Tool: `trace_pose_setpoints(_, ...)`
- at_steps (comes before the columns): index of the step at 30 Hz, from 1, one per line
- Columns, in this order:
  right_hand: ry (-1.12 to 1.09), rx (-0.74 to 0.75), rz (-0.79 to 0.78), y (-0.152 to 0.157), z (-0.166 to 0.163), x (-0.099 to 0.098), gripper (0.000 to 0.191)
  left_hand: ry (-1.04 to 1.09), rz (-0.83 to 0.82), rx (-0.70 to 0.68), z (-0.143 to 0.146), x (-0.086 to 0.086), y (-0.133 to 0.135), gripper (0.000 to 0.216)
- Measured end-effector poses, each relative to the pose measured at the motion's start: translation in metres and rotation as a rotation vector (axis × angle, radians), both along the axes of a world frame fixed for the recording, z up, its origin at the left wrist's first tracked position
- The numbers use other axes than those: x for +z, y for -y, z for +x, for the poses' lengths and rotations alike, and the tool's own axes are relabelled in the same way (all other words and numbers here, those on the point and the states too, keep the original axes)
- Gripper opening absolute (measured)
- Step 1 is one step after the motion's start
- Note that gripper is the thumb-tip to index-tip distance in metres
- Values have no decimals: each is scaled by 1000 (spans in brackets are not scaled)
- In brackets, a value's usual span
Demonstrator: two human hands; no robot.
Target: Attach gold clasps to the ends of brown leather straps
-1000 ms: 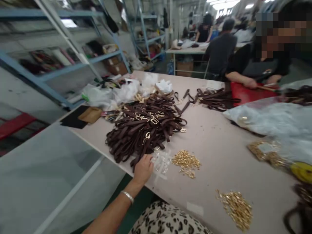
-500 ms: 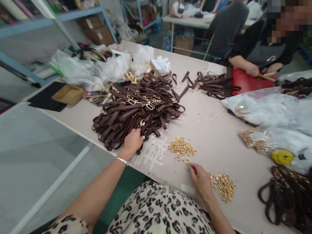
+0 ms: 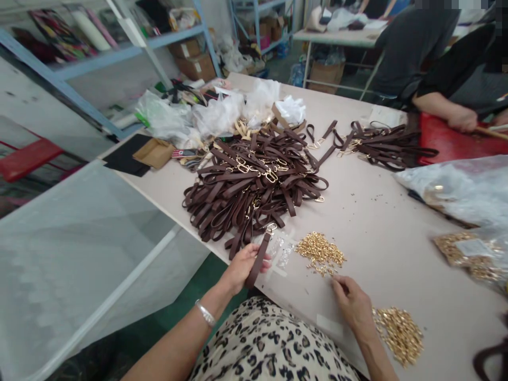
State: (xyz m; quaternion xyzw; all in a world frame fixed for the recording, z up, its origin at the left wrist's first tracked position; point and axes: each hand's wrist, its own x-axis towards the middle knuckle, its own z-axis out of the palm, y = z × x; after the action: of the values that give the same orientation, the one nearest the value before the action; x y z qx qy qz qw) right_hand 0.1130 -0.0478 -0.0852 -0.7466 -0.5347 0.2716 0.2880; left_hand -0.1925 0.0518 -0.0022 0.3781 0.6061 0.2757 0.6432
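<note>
My left hand [image 3: 240, 267] is closed around a dark brown strap [image 3: 261, 257] at the table's near edge, its gold buckle [image 3: 271, 227] pointing away from me. Just beyond lies a large heap of similar brown straps [image 3: 234, 198] with gold buckles and clasps. My right hand [image 3: 353, 301] has thumb and forefinger pinched together at the near edge of a pile of small gold metal pieces [image 3: 320, 250]. Anything between those fingertips is too small to make out. A second pile of small gold pieces [image 3: 400, 334] lies to the right of my right wrist.
Clear plastic bags [image 3: 218, 114] and a brown paper piece [image 3: 154, 153] lie at the back left. More straps [image 3: 383, 143] are at the far right, near a person's hand [image 3: 462, 117] on a red item [image 3: 436, 135]. A bag of gold parts [image 3: 462, 251] lies at right.
My left hand has drawn one strap from the heap towards me and turned so the strap shows. My right hand stays pinched by the gold pieces. The view has swung left.
</note>
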Motion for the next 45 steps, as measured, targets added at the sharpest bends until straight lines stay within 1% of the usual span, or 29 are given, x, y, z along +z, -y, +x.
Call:
trace_pose_setpoints(3, -37, -77, -37, 4, 5, 7, 32, 151, -54, 11, 3, 8, 10, 41)
trace_pose_setpoints(6, -85, -132, -67, 6, 6, 15, 30, 232, -70, -1, 8, 14, 17, 45)
trace_pose_setpoints(10, -223, -147, -86, 5, 1, 28, 34, 270, -57, -92, 23, 19, 26, 52)
trace_pose_setpoints(11, -272, -141, -88, 4, -1, 33, 36, 269, -51, -118, 27, 20, 28, 52)
trace_pose_setpoints(13, -371, -123, -89, 2, -6, 44, 38, 269, -36, -166, 37, 22, 32, 45)
trace_pose_setpoints(15, -459, -103, -85, 0, -13, 58, 38, 273, -25, -213, 45, 26, 35, 35)
trace_pose_setpoints(17, -523, -80, -82, -1, -20, 73, 36, 273, -37, -259, 52, 30, 39, 31)
trace_pose_setpoints(19, -593, -76, -71, -1, -28, 86, 31, 254, -57, -316, 57, 33, 42, 34)
trace_pose_setpoints(23, -757, -103, -20, 0, -44, 102, 18, 255, -33, -405, 66, 32, 47, 55)
trace_pose_setpoints(27, -843, -114, -62, 0, -56, 106, 15, 294, -2, -468, 71, 30, 52, 58)
trace_pose_setpoints(30, -899, -142, -110, -1, -60, 105, 22, 284, 12, -501, 74, 32, 54, 56)
trace_pose_setpoints(35, -867, -152, -169, -2, -59, 101, 24, 226, 6, -516, 75, 34, 54, 60)
trace_pose_setpoints(41, -823, -128, -142, -3, -58, 96, 16, 193, 8, -563, 75, 27, 54, 60)
trace_pose_setpoints(45, -812, -146, -107, 0, -60, 90, 15, 85, 53, -619, 75, 25, 55, 62)
